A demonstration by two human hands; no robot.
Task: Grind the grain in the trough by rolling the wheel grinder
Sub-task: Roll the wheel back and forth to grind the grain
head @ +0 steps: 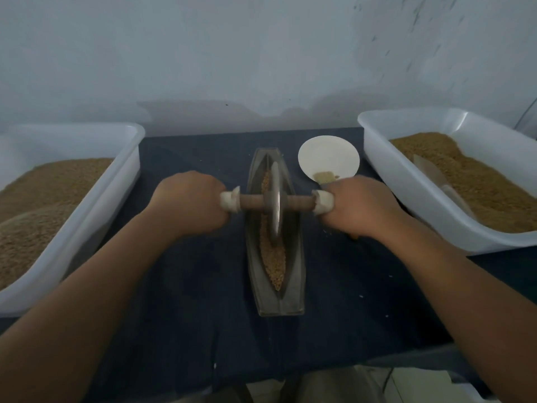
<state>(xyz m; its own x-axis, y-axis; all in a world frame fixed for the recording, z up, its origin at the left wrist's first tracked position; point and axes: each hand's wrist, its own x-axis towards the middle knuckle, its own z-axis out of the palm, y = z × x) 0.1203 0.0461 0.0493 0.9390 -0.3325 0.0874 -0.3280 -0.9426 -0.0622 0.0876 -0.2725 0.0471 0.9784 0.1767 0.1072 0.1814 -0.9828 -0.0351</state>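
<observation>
A narrow boat-shaped metal trough [295, 274] lies lengthwise in the middle of the dark cloth. Brown grain [274, 263] fills its groove. A metal wheel grinder [275, 199] stands upright in the groove, near the trough's middle, on a wooden axle with white caps at both ends. My left hand [190, 202] grips the left end of the axle. My right hand [356, 206] grips the right end.
A white tub [116, 181] heaped with brown grain stands at the left. Another white tub [386, 173] with grain and a scoop [436, 175] in it stands at the right. A white dish [328, 158] holding a little ground powder sits behind my right hand. A wall rises right behind the table.
</observation>
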